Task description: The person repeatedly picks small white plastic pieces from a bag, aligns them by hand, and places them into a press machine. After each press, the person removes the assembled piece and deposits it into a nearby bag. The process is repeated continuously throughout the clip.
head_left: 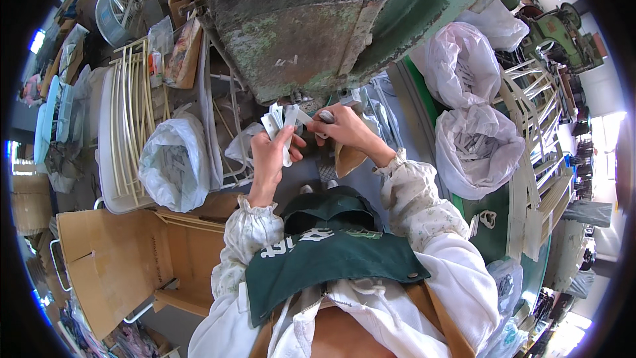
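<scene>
In front of the worn green machine [298, 40], my left hand [269, 156] is closed around a small fan of flat pale strips [272, 121]. Just to its right, my right hand [351, 131] pinches the end of another flat strip [302, 118], whose far end meets the bundle. A rounded silvery piece [326, 117] also sits within the right hand's fingers; its kind I cannot make out. Both hands are close together beneath the machine's lower edge.
White sacks of pale strips stand left [175, 166] and right [480, 149]. A rack of long cream rods [126, 126] is at the left, near an open cardboard box [112, 258]. Long pale strips [530, 179] lie stacked on the green table [480, 225].
</scene>
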Tool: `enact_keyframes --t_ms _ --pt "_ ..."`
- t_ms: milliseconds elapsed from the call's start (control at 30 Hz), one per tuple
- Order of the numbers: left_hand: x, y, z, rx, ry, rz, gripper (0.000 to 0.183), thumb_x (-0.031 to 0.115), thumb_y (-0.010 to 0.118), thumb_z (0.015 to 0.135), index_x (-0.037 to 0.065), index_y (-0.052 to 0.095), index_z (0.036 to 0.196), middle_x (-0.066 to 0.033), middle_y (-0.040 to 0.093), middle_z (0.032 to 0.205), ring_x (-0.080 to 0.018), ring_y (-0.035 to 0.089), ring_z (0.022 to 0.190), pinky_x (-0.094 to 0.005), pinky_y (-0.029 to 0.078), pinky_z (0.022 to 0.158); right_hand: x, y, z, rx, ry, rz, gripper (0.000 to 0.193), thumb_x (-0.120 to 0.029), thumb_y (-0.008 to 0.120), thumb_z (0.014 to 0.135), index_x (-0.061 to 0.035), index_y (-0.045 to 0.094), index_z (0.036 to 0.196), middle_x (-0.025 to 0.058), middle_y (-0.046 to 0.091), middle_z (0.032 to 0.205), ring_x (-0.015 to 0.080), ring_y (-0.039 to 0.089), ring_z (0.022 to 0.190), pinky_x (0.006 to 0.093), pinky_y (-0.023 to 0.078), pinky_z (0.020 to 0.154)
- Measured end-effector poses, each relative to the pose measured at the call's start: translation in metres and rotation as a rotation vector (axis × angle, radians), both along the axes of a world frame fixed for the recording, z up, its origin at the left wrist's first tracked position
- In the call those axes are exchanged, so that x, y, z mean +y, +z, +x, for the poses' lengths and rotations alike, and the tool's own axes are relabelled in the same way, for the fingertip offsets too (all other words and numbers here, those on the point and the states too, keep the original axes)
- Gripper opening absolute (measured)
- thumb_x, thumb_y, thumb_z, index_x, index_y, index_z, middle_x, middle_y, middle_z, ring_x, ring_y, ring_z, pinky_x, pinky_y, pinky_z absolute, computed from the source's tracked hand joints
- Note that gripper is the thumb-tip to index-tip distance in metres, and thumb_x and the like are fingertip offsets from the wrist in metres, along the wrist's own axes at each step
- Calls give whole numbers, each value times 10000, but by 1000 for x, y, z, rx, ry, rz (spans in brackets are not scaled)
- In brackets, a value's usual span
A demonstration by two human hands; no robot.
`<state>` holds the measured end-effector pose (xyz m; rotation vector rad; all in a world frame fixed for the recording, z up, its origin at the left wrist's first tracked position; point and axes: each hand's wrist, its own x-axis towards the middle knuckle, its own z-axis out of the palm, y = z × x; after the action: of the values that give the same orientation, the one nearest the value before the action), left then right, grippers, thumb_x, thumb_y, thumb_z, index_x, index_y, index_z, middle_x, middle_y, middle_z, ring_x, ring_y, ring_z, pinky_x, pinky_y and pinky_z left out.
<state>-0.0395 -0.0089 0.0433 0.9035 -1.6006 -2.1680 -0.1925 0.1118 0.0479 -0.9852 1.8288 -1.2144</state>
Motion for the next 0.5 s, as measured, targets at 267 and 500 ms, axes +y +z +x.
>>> enact_keyframes --t_ms 267,500 --pt "-2 -5 20 -46 29 4 237 208 616 890 -27 636 870 -115 655 677 -131 549 407 -235 389 368 4 -1 7 -61 30 1 233 -190 620 882 9 674 774 14 628 602 53 522 568 231 402 531" --pt "-3 -1 19 -15 70 17 217 190 621 879 -15 630 806 -91 621 611 -117 534 393 -230 371 354 6 2 5 -147 26 17 226 -203 632 881 4 672 799 3 583 565 47 461 507 220 324 460"
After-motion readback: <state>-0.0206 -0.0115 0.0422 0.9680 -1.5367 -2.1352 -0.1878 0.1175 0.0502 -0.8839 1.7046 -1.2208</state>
